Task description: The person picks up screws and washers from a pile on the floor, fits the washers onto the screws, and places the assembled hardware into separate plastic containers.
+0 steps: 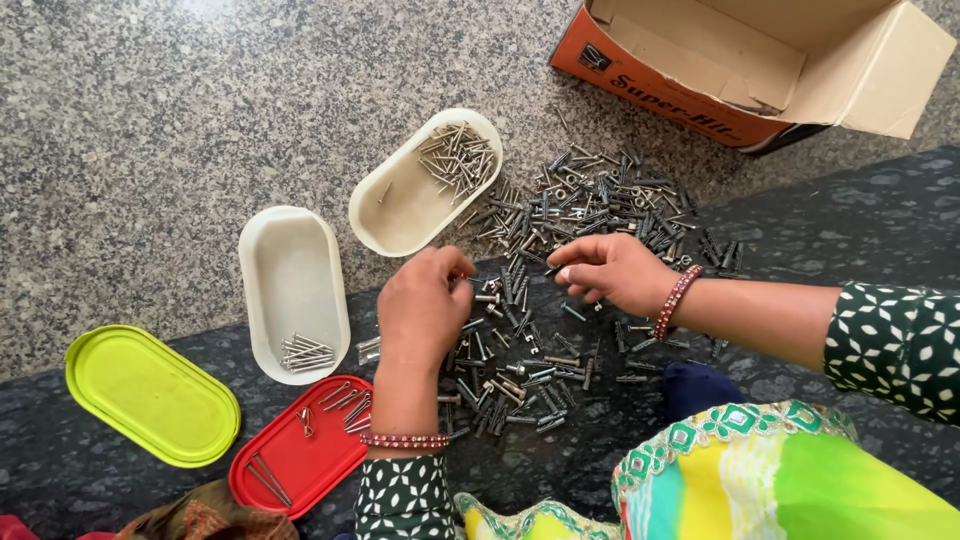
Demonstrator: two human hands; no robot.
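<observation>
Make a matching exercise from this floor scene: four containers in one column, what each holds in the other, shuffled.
Column one:
1. cream tub nearest the box
2. cream tub beside the green lid
3. red lid
4. yellow-green lid

Column two:
A. nothing in it
B. a small bundle of screws at its near end
C. a heap of screws at its far end, next to the pile
D. a few loose screws and nails scattered across it

Pairs: 1-C, 2-B, 3-D, 4-A
</observation>
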